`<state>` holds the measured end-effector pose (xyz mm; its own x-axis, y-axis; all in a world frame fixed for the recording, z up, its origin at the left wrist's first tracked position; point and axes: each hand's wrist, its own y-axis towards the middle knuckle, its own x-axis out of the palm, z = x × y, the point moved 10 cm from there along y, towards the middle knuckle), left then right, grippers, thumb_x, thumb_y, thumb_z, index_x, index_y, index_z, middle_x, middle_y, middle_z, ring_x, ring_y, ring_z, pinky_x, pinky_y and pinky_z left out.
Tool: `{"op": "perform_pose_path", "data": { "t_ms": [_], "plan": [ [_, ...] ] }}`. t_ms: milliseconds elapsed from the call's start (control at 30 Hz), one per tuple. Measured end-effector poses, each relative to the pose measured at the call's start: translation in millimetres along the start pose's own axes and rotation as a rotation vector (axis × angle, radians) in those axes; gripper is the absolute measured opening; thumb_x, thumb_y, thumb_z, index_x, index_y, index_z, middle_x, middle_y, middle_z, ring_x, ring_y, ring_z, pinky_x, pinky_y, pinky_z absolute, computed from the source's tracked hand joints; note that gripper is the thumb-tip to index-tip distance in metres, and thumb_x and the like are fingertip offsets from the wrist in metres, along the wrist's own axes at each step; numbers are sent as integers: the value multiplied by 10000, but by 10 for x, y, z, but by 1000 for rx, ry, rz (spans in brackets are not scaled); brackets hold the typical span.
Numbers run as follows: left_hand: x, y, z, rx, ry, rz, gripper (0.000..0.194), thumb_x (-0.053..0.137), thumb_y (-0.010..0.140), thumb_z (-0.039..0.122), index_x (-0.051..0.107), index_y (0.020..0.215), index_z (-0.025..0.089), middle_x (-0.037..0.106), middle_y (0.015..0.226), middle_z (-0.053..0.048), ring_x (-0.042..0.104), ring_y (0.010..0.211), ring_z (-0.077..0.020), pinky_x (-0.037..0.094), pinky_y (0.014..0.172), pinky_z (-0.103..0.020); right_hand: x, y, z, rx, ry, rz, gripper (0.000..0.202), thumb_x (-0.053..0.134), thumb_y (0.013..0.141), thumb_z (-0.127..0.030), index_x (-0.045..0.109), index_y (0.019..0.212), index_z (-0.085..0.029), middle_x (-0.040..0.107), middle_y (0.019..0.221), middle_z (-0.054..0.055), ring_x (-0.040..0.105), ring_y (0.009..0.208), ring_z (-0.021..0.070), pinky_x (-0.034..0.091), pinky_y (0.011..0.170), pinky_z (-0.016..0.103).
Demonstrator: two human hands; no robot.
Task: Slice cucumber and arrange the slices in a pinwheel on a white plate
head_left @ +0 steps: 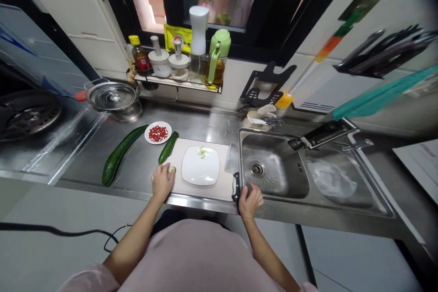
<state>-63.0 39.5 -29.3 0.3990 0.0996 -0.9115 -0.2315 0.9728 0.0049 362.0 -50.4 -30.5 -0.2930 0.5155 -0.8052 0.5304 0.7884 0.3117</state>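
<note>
My left hand [163, 181] is closed around a short cucumber piece [171, 170] at the left edge of the white cutting board [201, 192]. Just above it lies a cut length of cucumber [168, 148], partly on the board. A white square plate [200, 173] rests on the board, with several thin pale-green slices [202, 152] fanned out near its far edge. At the board's right side is a knife [236, 187], its black handle toward me and its broad blade pointing away. My right hand [251, 200] is beside that handle at the sink's front rim, fingers loosely bent and apart, holding nothing.
A whole long cucumber [121, 155] and a small white dish [158, 141] with chopped red bits are on the left. Behind stand a steel pot [116, 105] and a seasoning rack [178, 83]. The sink [273, 173] is on the right, with a faucet [357, 145].
</note>
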Motion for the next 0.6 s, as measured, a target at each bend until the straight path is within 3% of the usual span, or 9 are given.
{"op": "perform_pose_path", "data": {
  "t_ms": [133, 300, 467, 600],
  "plan": [
    [37, 9, -4, -15, 19, 8, 365, 497, 875, 389, 659, 1150, 214, 620, 1040, -107, 558, 999, -262, 402, 903, -371, -1, 15, -14, -37, 51, -50, 478, 276, 919, -492, 547, 1139, -165, 573, 1139, 172, 481, 1117, 302, 281, 957, 488],
    [50, 71, -9, 80, 12, -4, 345, 504, 880, 398, 676, 1127, 231, 665, 1027, -84, 579, 971, -243, 419, 889, -333, -84, 134, -194, -17, 111, 36, 441, 302, 920, -462, 544, 1137, -163, 579, 1136, 169, 472, 1130, 290, 287, 970, 469],
    [-1, 119, -20, 149, -1, -31, 301, 514, 889, 390, 694, 1089, 254, 680, 1054, -59, 589, 967, -222, 432, 877, -319, -54, 167, -797, -57, 219, 76, 357, 350, 920, -409, 557, 1064, -155, 601, 1055, 150, 497, 1076, 260, 321, 967, 436],
    [-78, 129, -57, 139, -75, -34, 213, 535, 876, 324, 716, 969, 260, 676, 1051, -49, 591, 988, -212, 442, 869, -313, 123, 91, -1388, -125, 278, -43, 275, 380, 916, -358, 580, 992, -186, 604, 1004, 109, 512, 1042, 239, 343, 954, 419]
  ]
}}
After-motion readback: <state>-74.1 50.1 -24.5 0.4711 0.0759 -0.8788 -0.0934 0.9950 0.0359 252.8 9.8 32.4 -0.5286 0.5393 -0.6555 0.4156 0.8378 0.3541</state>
